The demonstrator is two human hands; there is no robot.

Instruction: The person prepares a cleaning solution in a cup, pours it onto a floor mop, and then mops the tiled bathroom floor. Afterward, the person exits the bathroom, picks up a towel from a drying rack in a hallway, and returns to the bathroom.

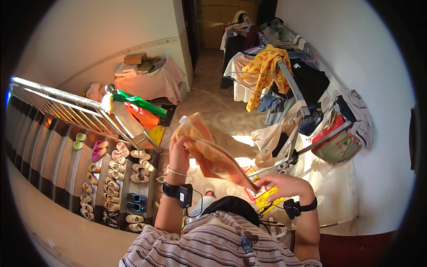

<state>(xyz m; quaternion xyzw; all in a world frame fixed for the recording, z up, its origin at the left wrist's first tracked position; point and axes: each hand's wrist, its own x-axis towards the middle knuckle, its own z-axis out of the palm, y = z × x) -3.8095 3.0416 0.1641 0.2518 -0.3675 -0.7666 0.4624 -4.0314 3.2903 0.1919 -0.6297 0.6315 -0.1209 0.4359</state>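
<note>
An orange-brown cloth garment (pixel 213 160) is stretched in the air between my two hands, its lower part blurred. My left hand (pixel 179 150) grips its upper left end, where a small white patch (pixel 183 119) shows. At the other end my right hand (pixel 283 187) pinches the garment's lower edge between thumb and fingers. Beyond it on the right, a yellow patterned garment (pixel 270 66) hangs over the metal bar (pixel 290 78) of a clothes rack, beside an unoccupied wire hanger (pixel 247 74).
Several pairs of shoes (pixel 111 187) stand on the stairs at left, behind a metal railing (pixel 66 93). A green folded umbrella-like item (pixel 140 103) hangs at the railing post. Bags (pixel 340 147) hang at the rack's right end. A cloth-covered table (pixel 153 78) stands against the far wall.
</note>
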